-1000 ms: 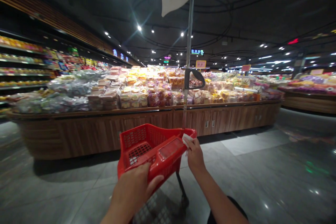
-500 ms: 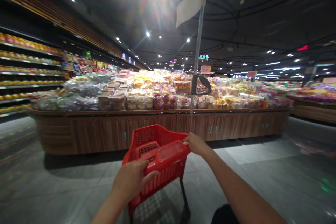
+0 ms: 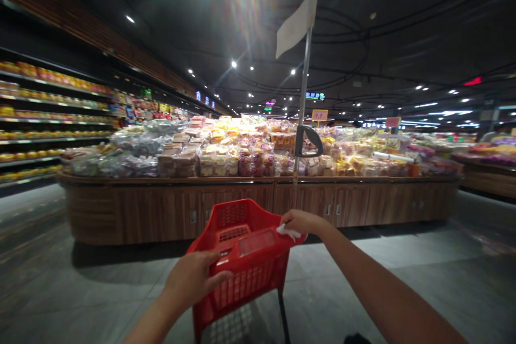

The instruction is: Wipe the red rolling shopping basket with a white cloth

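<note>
A red plastic shopping cart (image 3: 242, 263) stands in front of me on the grey floor. My left hand (image 3: 189, 279) rests on its near left rim, fingers curled over the handle edge. My right hand (image 3: 300, 222) grips the cart's right corner and has a small white paper (image 3: 289, 232) pressed under its fingers. A metal pole with a white flag (image 3: 297, 24) rises from that corner, with a black D-shaped handle (image 3: 308, 141) partway up. The basket looks empty.
A long wooden display island (image 3: 250, 201) piled with packaged baked goods (image 3: 242, 145) blocks the way just ahead. Stocked shelves (image 3: 44, 118) line the left wall. Another display counter (image 3: 487, 172) stands at the far right. Open tiled floor (image 3: 423, 269) lies on both sides.
The cart and view have rolled closer to the display island and shifted slightly right. My right hand moved from beside the corner onto it, the white paper still in it.
</note>
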Tool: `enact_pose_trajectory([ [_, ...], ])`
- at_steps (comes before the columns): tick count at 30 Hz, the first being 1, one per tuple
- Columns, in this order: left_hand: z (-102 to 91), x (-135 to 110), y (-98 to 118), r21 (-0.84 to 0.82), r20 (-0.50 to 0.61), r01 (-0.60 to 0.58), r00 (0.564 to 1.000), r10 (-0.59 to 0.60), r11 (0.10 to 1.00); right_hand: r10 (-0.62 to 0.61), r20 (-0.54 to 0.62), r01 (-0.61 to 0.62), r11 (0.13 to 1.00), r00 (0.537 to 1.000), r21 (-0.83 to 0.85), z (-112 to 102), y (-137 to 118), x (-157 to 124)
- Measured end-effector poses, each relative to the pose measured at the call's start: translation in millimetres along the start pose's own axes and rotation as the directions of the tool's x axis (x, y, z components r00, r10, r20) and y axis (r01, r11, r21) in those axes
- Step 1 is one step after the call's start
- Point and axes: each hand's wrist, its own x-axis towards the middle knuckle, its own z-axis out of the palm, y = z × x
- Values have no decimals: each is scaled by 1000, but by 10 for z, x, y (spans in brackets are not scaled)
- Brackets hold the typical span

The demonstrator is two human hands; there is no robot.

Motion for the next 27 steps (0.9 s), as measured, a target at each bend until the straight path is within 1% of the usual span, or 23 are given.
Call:
enact_pose_trajectory([
  [3, 15, 15, -75, -18, 18, -37, 999, 37, 999, -14, -93, 14, 1000, 996, 8, 106, -50, -65],
  [5, 31, 31, -108, -31, 11, -45, 999, 45, 999, 12, -162, -10, 1000, 987, 11, 216, -120, -50],
  [7, 21, 48, -119, -53, 11, -34, 999, 35, 998, 37, -207, -34, 999, 978, 19, 276, -171, -52],
  [9, -13, 63, -114, -73, 27, -20, 999, 22, 997, 40, -222, -33, 999, 974, 33, 261, -172, -121],
  [11, -50, 79, -109, -86, 50, -10, 999, 15, 996, 12, -232, -1, 999, 973, 49, 223, -125, -253],
  [12, -63, 88, -115, -93, 56, -13, 998, 18, 996, -6, -257, 19, 999, 966, 48, 224, -94, -328],
  [13, -70, 98, -128, -100, 60, -24, 998, 30, 995, -17, -305, 30, 999, 952, 39, 251, -65, -396],
  [14, -71, 110, -151, -108, 60, -39, 997, 46, 993, -14, -378, 24, 999, 926, 22, 309, -43, -452],
  [15, -67, 122, -183, -114, 62, -59, 996, 66, 992, -1, -473, 2, 1000, 881, 2, 398, -32, -491],
  [16, -61, 135, -223, -117, 66, -79, 994, 87, 990, 18, -575, -31, 999, 818, -12, 511, -35, -509],
  [18, -44, 156, -308, -106, 81, -96, 991, 105, 990, 42, -740, -74, 997, 672, -11, 773, -86, -494],
  [19, -36, 166, -342, -89, 85, -94, 991, 101, 992, 41, -792, -64, 998, 609, 2, 901, -135, -468],
  [20, -26, 177, -359, -64, 79, -90, 992, 95, 994, 35, -827, -36, 999, 561, 17, 1013, -198, -435],
  [21, -14, 191, -355, -32, 59, -85, 995, 87, 996, 30, -849, -1, 999, 528, 35, 1104, -272, -399],
  [22, 3, 212, -323, -1, 22, -76, 997, 76, 997, 28, -861, 35, 998, 508, 53, 1170, -354, -366],
  [24, 59, 279, -176, 40, -77, -73, 994, 75, 997, 14, -870, 100, 992, 492, 72, 1233, -518, -315],
  [25, 102, 327, -69, 41, -131, -67, 989, 72, 997, -6, -871, 129, 989, 492, 66, 1238, -586, -301],
  [27, 215, 439, 168, 34, -206, -80, 975, 85, 996, -83, -863, 193, 981, 499, 17, 1223, -658, -307],
])
